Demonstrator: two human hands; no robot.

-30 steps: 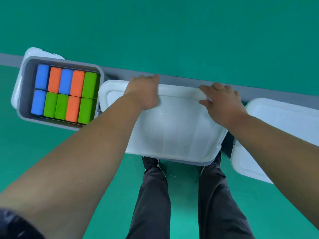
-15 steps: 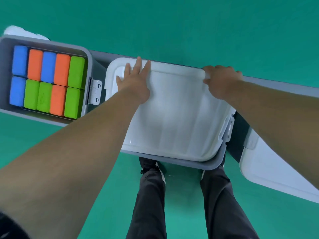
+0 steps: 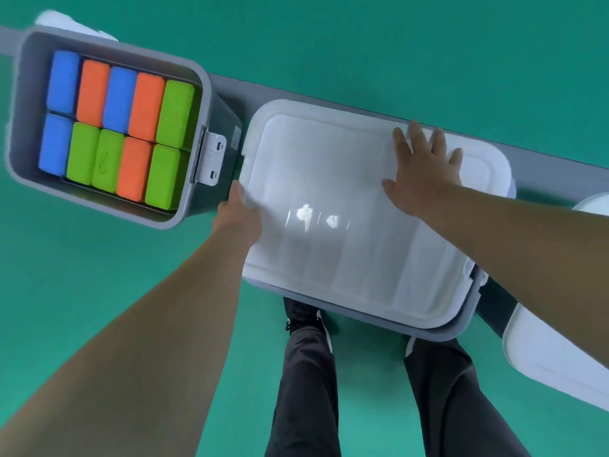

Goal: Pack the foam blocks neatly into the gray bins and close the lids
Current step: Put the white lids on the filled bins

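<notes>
The right hand (image 3: 425, 169) is pressing flat, fingers spread, on the white lid (image 3: 329, 206) of the middle bin (image 3: 456, 331). The left hand (image 3: 238, 211) is working at the lid's left edge, fingers hidden, so its grasp cannot be told. Latching is probably coming next, then lidding the open bin (image 3: 28, 94).

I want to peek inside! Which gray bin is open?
The left bin, its foam blocks showing; the middle bin has a white lid on.
</notes>
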